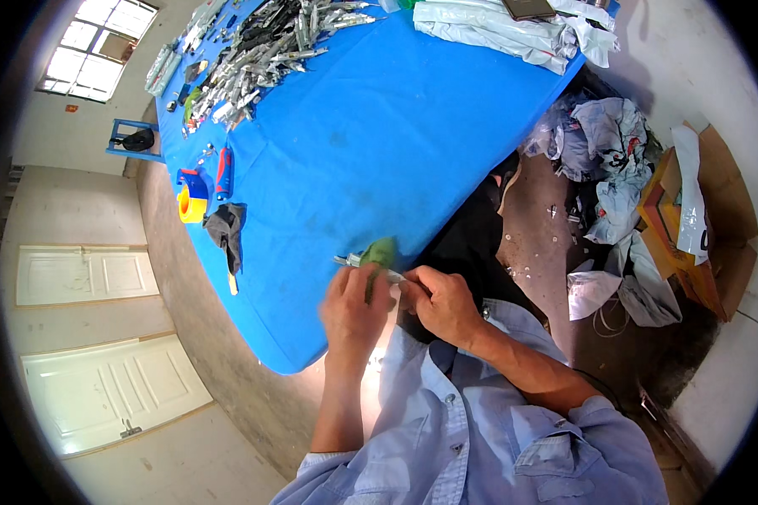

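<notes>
At the near edge of the blue-covered table, both hands work close together on a slim silvery metal piece (347,260). My left hand (349,307), partly smeared by motion, is closed around a green cloth (381,252) that lies against the piece. The metal's far end sticks out to the left of the cloth. With bent fingers pressed together, my right hand (445,301) pinches the near end of the piece. Fingers and cloth hide its middle, so its exact kind is unclear.
A heap of silvery metal pieces (265,63) lies far left on the blue cover (379,126). Closer are a red-and-blue screwdriver-like tool (224,173), a yellow-and-blue roll (193,199) and a dark grey cloth (225,231). Plastic bags (497,34) lie far right; a cardboard box (724,202) stands right.
</notes>
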The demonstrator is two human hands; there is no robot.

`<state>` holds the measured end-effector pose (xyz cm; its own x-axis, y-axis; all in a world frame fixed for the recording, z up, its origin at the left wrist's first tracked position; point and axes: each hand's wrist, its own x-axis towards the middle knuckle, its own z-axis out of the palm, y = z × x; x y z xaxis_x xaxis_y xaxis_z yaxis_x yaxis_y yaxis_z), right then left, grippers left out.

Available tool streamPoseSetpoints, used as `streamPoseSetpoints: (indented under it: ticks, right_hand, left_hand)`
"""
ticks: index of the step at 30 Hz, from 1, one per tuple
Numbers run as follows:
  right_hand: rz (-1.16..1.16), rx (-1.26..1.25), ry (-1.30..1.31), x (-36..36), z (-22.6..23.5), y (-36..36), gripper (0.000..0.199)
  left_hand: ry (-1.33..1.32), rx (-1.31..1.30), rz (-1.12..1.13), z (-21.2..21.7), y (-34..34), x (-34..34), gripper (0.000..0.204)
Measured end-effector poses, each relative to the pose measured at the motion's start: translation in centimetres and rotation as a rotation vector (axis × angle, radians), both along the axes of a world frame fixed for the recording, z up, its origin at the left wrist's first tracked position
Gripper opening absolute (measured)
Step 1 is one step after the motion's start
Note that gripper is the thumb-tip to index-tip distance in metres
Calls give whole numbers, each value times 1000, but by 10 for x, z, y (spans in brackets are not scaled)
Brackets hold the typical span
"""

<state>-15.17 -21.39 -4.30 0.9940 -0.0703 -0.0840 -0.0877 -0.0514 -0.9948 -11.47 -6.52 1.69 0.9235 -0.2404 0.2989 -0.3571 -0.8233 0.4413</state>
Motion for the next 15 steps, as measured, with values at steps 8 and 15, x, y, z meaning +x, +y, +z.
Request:
streamPoseSetpoints:
  ticks: [8,15]
  right_hand:
    - [-11,6,-40,0,2,-1,15]
    - [37,100,61,1,4,-2,19]
  left_hand:
    - [-9,103,159,4,14,24,11]
    - [-30,91,199,5,8,26,11]
